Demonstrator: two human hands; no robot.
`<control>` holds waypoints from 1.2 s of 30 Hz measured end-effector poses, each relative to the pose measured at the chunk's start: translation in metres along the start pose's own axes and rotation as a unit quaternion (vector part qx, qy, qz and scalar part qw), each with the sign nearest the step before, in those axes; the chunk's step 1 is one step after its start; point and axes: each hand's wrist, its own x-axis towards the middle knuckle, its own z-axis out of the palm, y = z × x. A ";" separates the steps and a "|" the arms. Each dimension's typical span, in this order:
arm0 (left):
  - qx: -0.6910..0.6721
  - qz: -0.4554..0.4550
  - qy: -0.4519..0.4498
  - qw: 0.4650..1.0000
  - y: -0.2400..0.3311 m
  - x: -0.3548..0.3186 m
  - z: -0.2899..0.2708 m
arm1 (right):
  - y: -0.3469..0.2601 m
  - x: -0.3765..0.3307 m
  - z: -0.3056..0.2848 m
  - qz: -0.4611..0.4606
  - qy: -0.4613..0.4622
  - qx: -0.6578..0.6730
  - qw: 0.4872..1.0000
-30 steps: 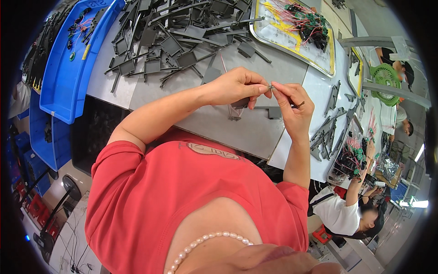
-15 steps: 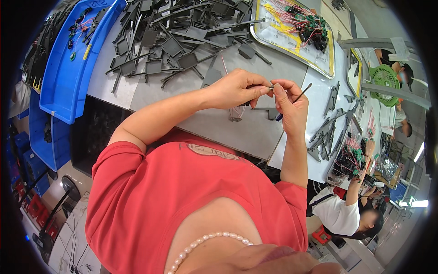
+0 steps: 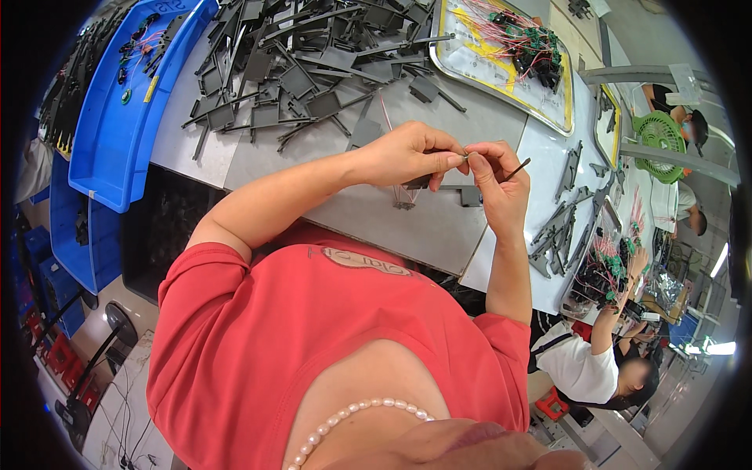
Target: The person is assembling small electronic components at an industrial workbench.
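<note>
My left hand (image 3: 407, 155) is closed in a pinch, and its fingertips meet those of my right hand. A black plastic piece (image 3: 420, 182) shows under the left fingers, with thin pinkish wires (image 3: 404, 199) below it. Tucked in my closed right hand (image 3: 503, 184) is a slim tool with a dark shaft (image 3: 518, 168), pointing up and right. Something tiny and pale (image 3: 467, 157) sits between the two hands' fingertips, too small to name. A flat dark grey plastic part (image 3: 470, 196) lies on the table (image 3: 423, 223) just behind the right hand.
A heap of dark grey plastic parts (image 3: 305, 78) covers the far table. Beyond the right hand, a tray (image 3: 548, 110) holds wired green circuit boards (image 3: 540, 51). More dark brackets (image 3: 558, 235) lie at right. Blue bins (image 3: 106, 168) stand left; a co-worker (image 3: 583, 364) reaches across at right.
My right hand has turned slightly; the tool's shaft has dipped a little and its blue handle end no longer shows. My left hand stays nearly in place. The co-worker's hand has shifted.
</note>
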 end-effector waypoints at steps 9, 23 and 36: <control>-0.032 0.015 0.013 0.999 0.006 -0.002 0.001 | 0.005 -0.003 -0.002 -0.029 0.034 0.018 0.999; 0.105 0.106 0.072 0.986 0.003 0.000 0.006 | 0.006 -0.001 0.008 0.062 0.072 0.113 0.989; 0.179 0.139 0.129 0.965 0.004 -0.001 0.007 | 0.005 0.000 0.019 0.030 0.055 0.143 0.988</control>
